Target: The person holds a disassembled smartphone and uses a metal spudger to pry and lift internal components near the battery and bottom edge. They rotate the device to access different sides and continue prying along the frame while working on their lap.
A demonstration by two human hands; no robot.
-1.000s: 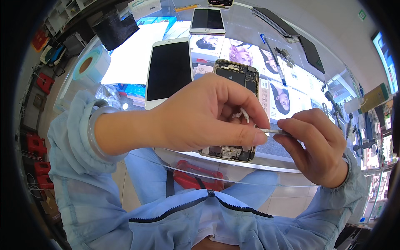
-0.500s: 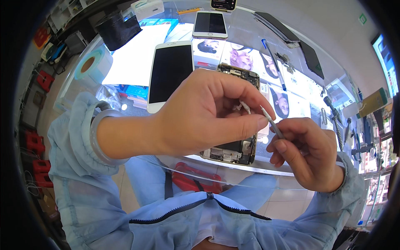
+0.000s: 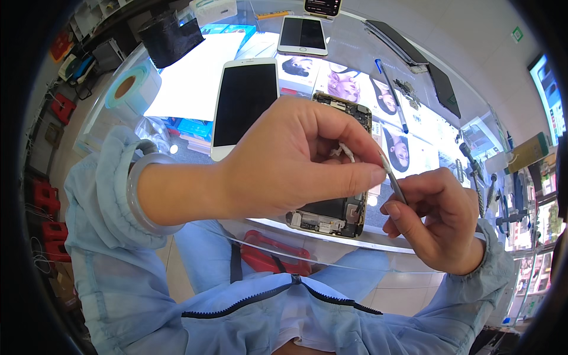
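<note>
My left hand (image 3: 296, 160) hovers over an opened phone (image 3: 318, 222) with its inner parts exposed, hiding much of it. Its fingers curl around a white crumpled scrap (image 3: 344, 152), and thumb and forefinger close at the tip of a thin grey tool (image 3: 395, 188), which has white material on it. My right hand (image 3: 438, 219) grips the lower part of this tool between thumb and fingers, just right of the phone. A white phone with a black screen (image 3: 244, 103) lies beyond my left hand.
Another white phone (image 3: 302, 32), a pen (image 3: 390, 92), dark phones (image 3: 396, 41), a tape roll (image 3: 131, 92), a black container (image 3: 168, 41) and white paper (image 3: 189, 77) lie on the glass counter (image 3: 106, 142). Metal tools (image 3: 473, 160) crowd its right side.
The tool has swung from lying nearly flat to tilting steeply up toward my left fingertips. My right hand has moved slightly down and its fingers have shifted along the tool.
</note>
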